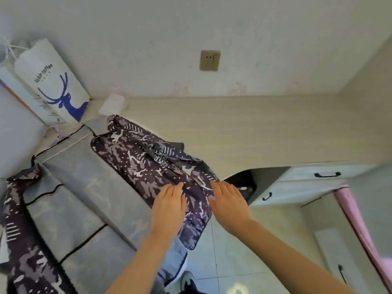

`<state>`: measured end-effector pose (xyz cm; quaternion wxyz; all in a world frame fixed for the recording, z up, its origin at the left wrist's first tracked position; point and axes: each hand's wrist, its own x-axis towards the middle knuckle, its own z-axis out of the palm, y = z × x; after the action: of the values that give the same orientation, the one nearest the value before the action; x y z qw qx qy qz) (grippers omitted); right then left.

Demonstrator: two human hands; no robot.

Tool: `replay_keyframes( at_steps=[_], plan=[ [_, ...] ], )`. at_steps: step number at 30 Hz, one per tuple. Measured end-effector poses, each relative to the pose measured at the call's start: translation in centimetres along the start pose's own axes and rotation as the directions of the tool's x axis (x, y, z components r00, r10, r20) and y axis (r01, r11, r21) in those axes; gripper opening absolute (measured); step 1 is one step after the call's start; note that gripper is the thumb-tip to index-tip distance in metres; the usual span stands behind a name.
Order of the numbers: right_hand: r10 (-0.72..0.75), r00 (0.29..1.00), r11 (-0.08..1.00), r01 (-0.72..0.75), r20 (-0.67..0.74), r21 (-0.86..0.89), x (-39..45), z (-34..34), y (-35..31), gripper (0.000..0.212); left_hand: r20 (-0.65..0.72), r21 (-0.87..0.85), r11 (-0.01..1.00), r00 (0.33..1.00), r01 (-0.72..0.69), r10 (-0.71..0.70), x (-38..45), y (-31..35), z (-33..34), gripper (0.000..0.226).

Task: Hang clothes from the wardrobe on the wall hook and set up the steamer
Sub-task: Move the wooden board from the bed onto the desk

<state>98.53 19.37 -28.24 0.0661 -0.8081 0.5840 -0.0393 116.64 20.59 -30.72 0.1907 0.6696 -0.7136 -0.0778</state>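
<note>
Left hand [169, 205]: lying flat, fingers straight, on patterned shirt [148, 160].
Right hand [228, 203]: pressing flat at shirt's 3 o'clock edge.

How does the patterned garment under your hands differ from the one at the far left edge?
The dark patterned garment under the hands lies spread over the grey fabric wardrobe's top; the matching patterned garment at the left edge hangs down its side. The left hand and right hand rest flat on the first; nothing touches the second. Both share the same purple, grey and white print.
</note>
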Motion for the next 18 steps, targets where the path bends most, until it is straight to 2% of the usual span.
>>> replay_keyframes(
  at_steps=[5, 9, 18],
  plan=[
    [0.167, 0.985, 0.986, -0.167, -0.032, 0.020, -7.4, -1.4, 6.3, 0.056, 0.072, -0.034, 0.983, 0.980, -0.182, 0.184, -1.0, 8.7, 2.3, 0.036],
    [0.301, 0.953, 0.953, -0.300, -0.029, 0.047, -14.4, -2.8, 10.9, 0.052, 0.108, -0.075, 0.947, 0.941, -0.313, 0.319, -3.4, 15.9, 4.2, 0.035],
    [0.558, 0.826, 0.830, -0.553, -0.087, 0.076, -30.7, -3.3, 20.5, 0.049, 0.177, -0.188, 0.834, 0.818, -0.518, 0.548, -11.0, 31.7, 9.1, 0.032]
  ],
)
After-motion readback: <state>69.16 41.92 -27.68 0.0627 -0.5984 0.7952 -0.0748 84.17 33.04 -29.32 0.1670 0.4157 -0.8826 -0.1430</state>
